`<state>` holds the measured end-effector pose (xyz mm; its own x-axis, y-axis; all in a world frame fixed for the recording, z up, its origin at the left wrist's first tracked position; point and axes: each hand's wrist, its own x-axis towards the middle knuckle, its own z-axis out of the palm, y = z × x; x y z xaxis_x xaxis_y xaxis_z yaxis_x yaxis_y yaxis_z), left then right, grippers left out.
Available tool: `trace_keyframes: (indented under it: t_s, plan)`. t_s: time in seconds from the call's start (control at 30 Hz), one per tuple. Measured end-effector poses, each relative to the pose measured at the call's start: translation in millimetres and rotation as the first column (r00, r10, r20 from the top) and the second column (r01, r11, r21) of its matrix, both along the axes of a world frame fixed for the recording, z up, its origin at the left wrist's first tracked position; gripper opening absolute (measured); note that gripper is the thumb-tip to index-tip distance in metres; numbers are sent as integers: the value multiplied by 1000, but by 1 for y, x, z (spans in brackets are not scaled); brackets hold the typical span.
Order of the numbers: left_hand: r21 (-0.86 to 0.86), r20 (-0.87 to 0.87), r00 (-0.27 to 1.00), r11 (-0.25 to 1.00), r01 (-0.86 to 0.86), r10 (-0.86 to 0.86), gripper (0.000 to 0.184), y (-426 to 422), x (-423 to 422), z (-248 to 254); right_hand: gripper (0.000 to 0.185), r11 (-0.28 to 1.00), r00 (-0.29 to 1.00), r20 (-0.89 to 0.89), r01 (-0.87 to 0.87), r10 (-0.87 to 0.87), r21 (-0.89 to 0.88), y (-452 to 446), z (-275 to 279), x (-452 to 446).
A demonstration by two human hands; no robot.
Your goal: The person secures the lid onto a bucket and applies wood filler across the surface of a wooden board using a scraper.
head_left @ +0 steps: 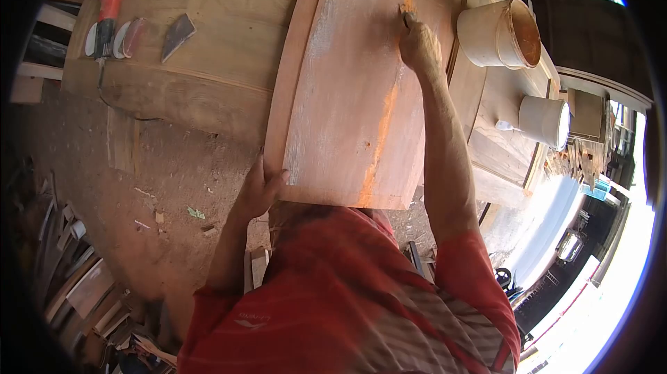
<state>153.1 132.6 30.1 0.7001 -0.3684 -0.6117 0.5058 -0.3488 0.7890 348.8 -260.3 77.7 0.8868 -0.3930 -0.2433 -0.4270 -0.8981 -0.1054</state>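
Note:
A wooden panel with a raised strip along its left edge lies before me, its near end close to my body. Orange streaks and pale smears mark its face. At its far right part, my right hand is closed around a small tool, which looks like a scraper and touches the panel beside an orange patch. My left hand rests on the panel's near left corner, thumb over the edge and a finger along the side.
A large stained bucket and a smaller white bucket stand on the right. On the left of the worktable lie a red and black power tool, sanding discs and a dark piece. Wood scraps lie at lower left.

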Motion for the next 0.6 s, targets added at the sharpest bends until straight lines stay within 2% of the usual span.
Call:
trace_keyframes:
  t_s: [0.03, 0.07, 0.1, 0.17, 0.2, 0.23, 0.27, 0.37, 0.43, 0.47, 0.53, 0.57, 0.6]
  plan:
    - [-15, 0, 1000, 1000, 7, -7, 64, 1, -1, 2, 45, 999, 997, -68, 34, -31, 39, -2, 6, 8]
    - [-13, 3, 1000, 1000, 8, -8, 64, 2, -5, -2, 47, 998, 998, -52, 43, -40, 44, -6, 7, 16]
    - [11, 82, 996, 1000, -19, 18, 64, 3, -13, -11, 47, 998, 998, -44, 41, -39, 45, -7, 7, 14]
    - [24, 177, 983, 998, -61, 56, 64, -1, -8, -13, 47, 999, 999, 6, -46, 46, -3, -11, -4, 7]
    - [-1, 107, 992, 998, -63, 63, 64, -1, -7, -13, 45, 998, 997, 55, -61, 62, -21, -17, -17, 7]
    - [-5, 58, 996, 998, -61, 61, 65, 1, -9, -11, 40, 996, 996, 29, -80, 80, -26, -18, -15, 12]
    - [-9, 10, 998, 998, -59, 59, 65, 4, -11, -8, 38, 999, 999, 37, -34, 33, 20, -18, -5, 21]
    - [-1, -27, 1000, 1000, -6, 6, 68, 6, -8, -15, 35, 998, 998, 49, 28, -31, 60, -24, -1, 36]
    - [41, 236, 971, 998, -39, 28, 62, 6, -19, -36, 38, 998, 996, 74, -52, 50, 30, -19, -2, 14]
    - [39, 238, 971, 998, -49, 38, 62, 3, -12, -25, 43, 990, 982, 168, -100, 83, 99, -14, -2, -9]
    - [22, 20, 999, 999, -25, 25, 58, -4, 1, 9, 47, 992, 997, 60, -63, 57, 105, -1, -2, -50]
    - [20, 11, 1000, 999, -26, 26, 58, -1, -3, 4, 46, 991, 998, 52, -52, 46, 121, 7, -2, -68]
    - [-8, -25, 999, 999, -46, 45, 54, 1, -5, -6, 44, 996, 995, 79, -72, 68, 46, 10, -7, -75]
